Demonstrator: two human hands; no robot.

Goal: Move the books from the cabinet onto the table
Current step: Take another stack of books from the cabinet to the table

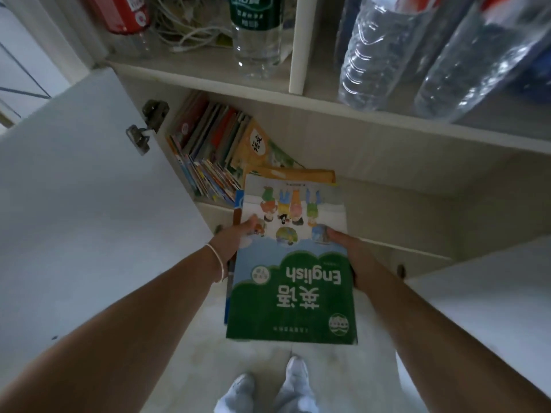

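Head view: a person stands at an open lower cabinet (387,186), holding a small stack of books out in front of it, above the floor.
Stack in hand: an English textbook (293,263) with a green and blue cover lies on top, upside down to the viewer; edges of at least a blue book and an orange-yellow one (298,174) poke out beneath it.
Left hand (235,236): grips the stack's left edge, thumb on the cover, fingers out of sight below.
Right hand (343,248): grips the right edge the same way, thumb on top, fingers hidden under the stack.
Books left behind: a leaning row of thin colourful books (208,150) sits at the far left of the lower compartment, beside the open door (89,204) and its hinge (146,126).
Table: not in sight, so the carry has yet to happen.
Risk, sliding: the books are uneven in size and only pinched at the sides; if the stack tips, I'd expect the lower ones to slip out.
Risk, the door: turning away could knock the stack or an elbow on the open door to the left.
Risk, the row: it already leans, and with its support gone it may topple flat.
Risk, the shelf above: clear plastic bottles (384,52) stand near the shelf edge; rising carelessly could bump them.
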